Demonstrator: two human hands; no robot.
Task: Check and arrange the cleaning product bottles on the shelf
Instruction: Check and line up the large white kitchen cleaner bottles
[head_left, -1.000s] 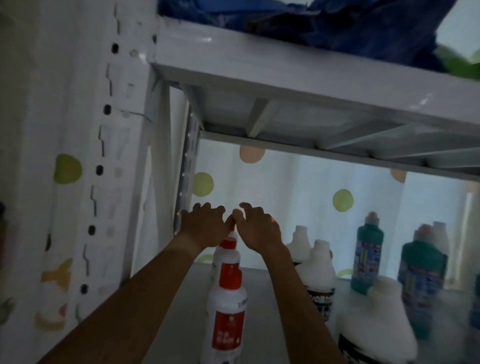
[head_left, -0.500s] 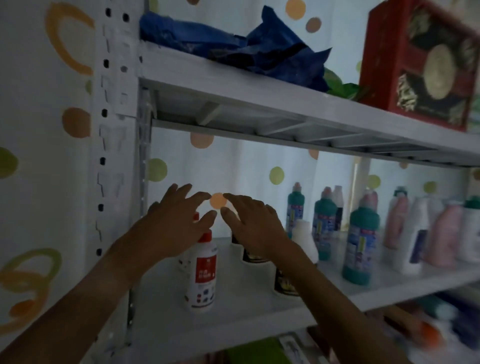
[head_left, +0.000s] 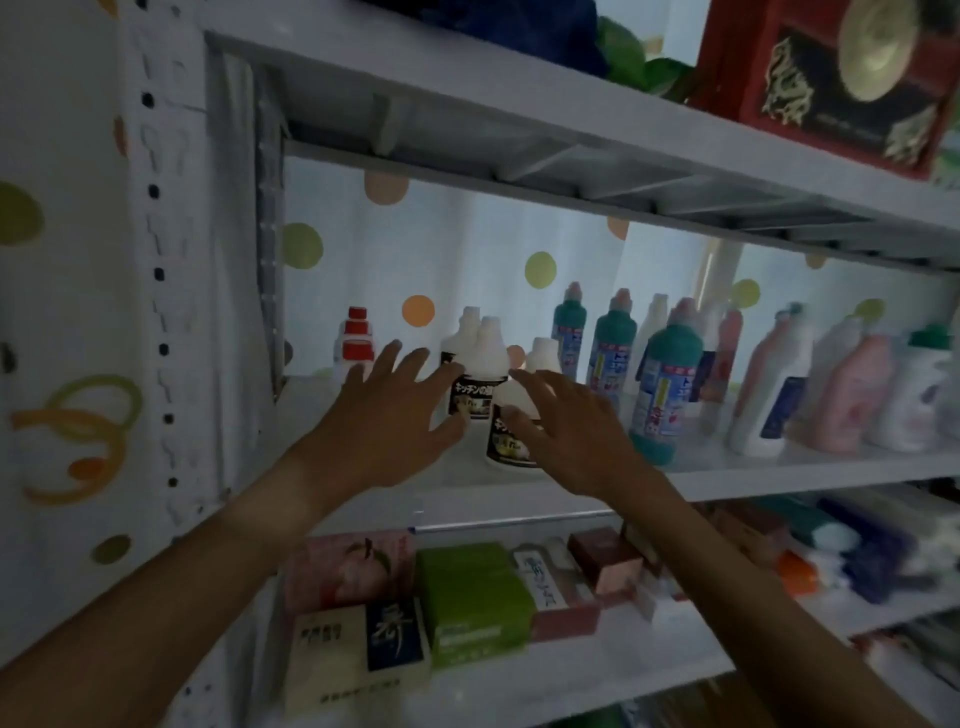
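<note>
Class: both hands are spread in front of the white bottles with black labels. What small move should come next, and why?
Probably close both hands on the front white bottle: the left hand and right hand flank it with fingers open, gripping nothing yet.

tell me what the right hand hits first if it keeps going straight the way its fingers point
Most likely the front white bottle with the black label: the right hand points up-left at it, fingers spread, already at or just short of its side; depth is unclear.
</note>
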